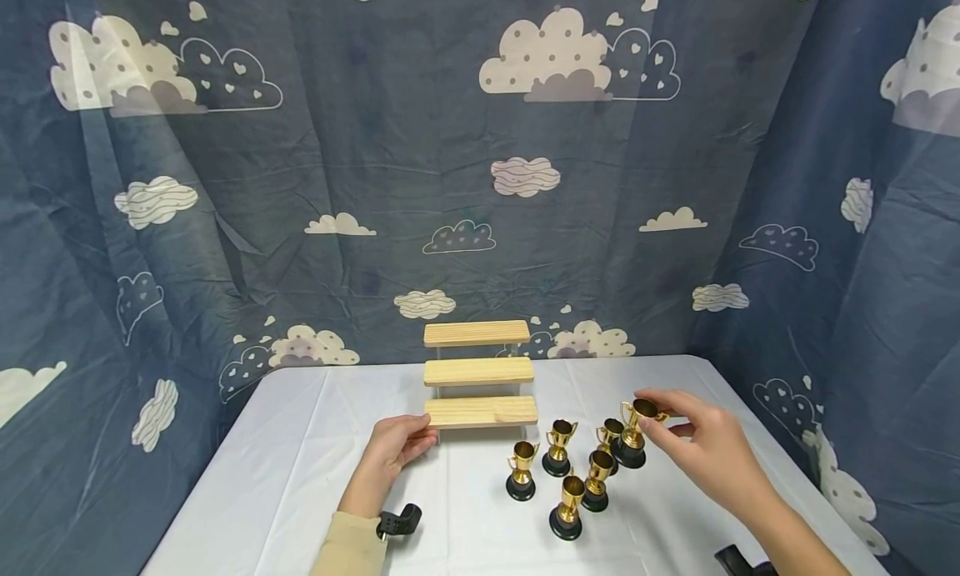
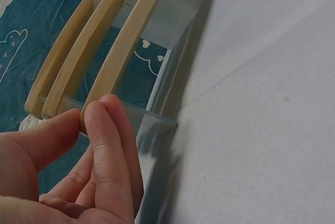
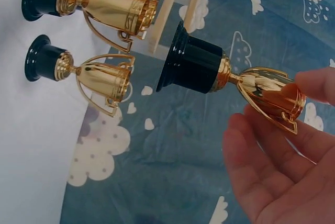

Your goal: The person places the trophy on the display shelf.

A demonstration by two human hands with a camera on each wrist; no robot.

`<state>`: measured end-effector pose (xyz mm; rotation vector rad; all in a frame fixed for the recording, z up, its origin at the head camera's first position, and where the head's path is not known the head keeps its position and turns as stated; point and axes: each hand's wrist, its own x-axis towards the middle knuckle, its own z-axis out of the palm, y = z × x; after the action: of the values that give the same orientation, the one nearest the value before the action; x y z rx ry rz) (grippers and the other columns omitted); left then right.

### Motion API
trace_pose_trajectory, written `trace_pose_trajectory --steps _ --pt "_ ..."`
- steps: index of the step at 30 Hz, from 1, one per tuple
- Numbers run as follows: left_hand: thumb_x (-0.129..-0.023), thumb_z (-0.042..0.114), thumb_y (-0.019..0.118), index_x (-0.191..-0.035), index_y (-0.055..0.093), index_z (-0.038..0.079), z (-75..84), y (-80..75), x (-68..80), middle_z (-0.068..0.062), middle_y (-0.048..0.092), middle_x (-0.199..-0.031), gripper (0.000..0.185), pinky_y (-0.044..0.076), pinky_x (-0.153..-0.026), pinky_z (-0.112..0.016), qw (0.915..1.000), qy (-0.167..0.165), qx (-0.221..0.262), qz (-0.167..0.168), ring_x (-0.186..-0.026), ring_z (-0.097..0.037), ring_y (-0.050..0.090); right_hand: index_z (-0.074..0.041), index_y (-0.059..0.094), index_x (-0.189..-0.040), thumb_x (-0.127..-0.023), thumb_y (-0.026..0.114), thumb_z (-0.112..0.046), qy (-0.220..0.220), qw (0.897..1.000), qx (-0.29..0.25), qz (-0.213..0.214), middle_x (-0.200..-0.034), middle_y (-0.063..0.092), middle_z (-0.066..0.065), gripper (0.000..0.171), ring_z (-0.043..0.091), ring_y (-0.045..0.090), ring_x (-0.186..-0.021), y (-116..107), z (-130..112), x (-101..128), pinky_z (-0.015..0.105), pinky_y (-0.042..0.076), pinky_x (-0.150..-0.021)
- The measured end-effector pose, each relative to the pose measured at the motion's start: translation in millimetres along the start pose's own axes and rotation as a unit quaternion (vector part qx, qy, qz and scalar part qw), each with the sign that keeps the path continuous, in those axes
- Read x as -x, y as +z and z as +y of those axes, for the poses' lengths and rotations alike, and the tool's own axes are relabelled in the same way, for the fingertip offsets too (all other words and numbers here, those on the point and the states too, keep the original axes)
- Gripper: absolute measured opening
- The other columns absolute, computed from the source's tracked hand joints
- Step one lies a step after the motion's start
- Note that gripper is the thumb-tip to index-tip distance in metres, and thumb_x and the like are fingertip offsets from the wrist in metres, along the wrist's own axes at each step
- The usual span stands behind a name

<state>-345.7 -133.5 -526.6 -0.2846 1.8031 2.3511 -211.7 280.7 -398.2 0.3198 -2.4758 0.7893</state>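
A three-tier display stand [image 1: 480,411] with pale wooden steps and clear side supports is on the table. My left hand [image 1: 399,444] pinches the left end of its lowest step [image 2: 123,51] between thumb and fingers. In my right hand [image 1: 701,443] is a small gold trophy cup [image 1: 637,430] with two handles and a black base, gripped by its cup part. The right wrist view shows this trophy [image 3: 269,90] raised off the table, its base free. Several similar trophies [image 1: 520,472] stand upright on the table between the stand and my right hand.
A white cloth covers the table [image 1: 300,459]. Behind it and at both sides hangs a dark blue curtain [image 1: 390,176] with a cloud print. The nearest standing trophy [image 1: 567,509] is towards the table's front.
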Motion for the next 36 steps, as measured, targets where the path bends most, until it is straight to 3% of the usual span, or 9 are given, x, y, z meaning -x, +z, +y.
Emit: trace_pose_trajectory --steps 12,29,36 --pt "-0.093 0.006 0.072 -0.116 0.063 -0.015 -0.1 -1.5 1.5 -0.015 0.072 -0.083 0.032 0.062 -0.071 -0.026 0.9999 0.008 -0.003 -0.005 -0.073 -0.018 0.072 -0.022 0.072 -0.119 -0.09 0.079 -0.032 0.004 1.0 -0.002 -0.002 -0.106 0.071 -0.008 0.031 0.011 0.066 -0.091 3 -6 -9 0.028 0.061 -0.07" --pt "-0.092 0.007 0.072 -0.118 0.063 -0.012 -0.5 -2.8 -2.7 -0.014 0.072 -0.084 0.033 0.062 -0.073 -0.028 0.9999 0.002 -0.01 -0.003 -0.076 -0.019 0.073 -0.017 0.071 -0.122 -0.09 0.079 -0.027 -0.021 0.999 -0.023 -0.015 -0.099 0.073 -0.004 0.035 0.013 0.071 -0.08 5 -14 -36 0.025 0.06 -0.066" --pt "-0.093 0.008 0.073 -0.118 0.063 -0.012 -0.8 -2.6 -2.9 -0.014 0.072 -0.084 0.034 0.062 -0.074 -0.028 0.9999 0.0 -0.014 -0.006 -0.077 -0.019 0.073 -0.02 0.07 -0.124 -0.09 0.079 -0.024 -0.023 0.999 -0.011 -0.027 -0.103 0.073 -0.002 0.036 0.015 0.07 -0.084 7 -19 -49 0.026 0.06 -0.069"
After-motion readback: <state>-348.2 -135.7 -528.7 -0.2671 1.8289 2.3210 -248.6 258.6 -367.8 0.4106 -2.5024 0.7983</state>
